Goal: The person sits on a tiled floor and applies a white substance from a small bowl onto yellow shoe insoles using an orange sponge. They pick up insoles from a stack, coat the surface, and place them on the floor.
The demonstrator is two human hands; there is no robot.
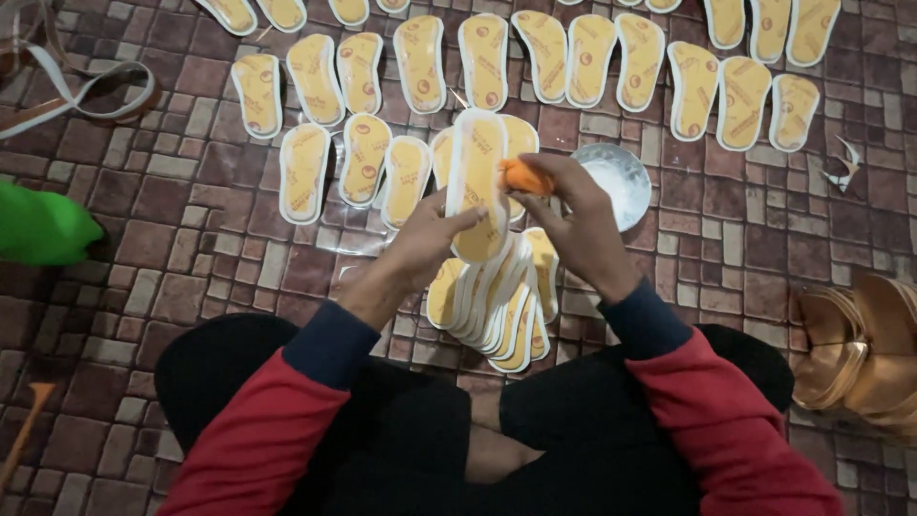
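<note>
My left hand (420, 244) holds a yellow shoe insole (478, 182) with a white rim upright in front of me. My right hand (573, 215) pinches a small orange sponge (523, 177) and presses it against the insole's right edge. Under both hands lies a fanned stack of similar insoles (501, 306) on the floor. A shallow metal bowl (616, 177) with white paste sits just right of my right hand.
Many yellow insoles (420, 62) lie spread in rows over the brick-pattern floor ahead. Tan sandal parts (860, 349) are piled at the right. A green object (43, 229) lies at the left, looped straps (86, 91) at top left. My crossed legs fill the bottom.
</note>
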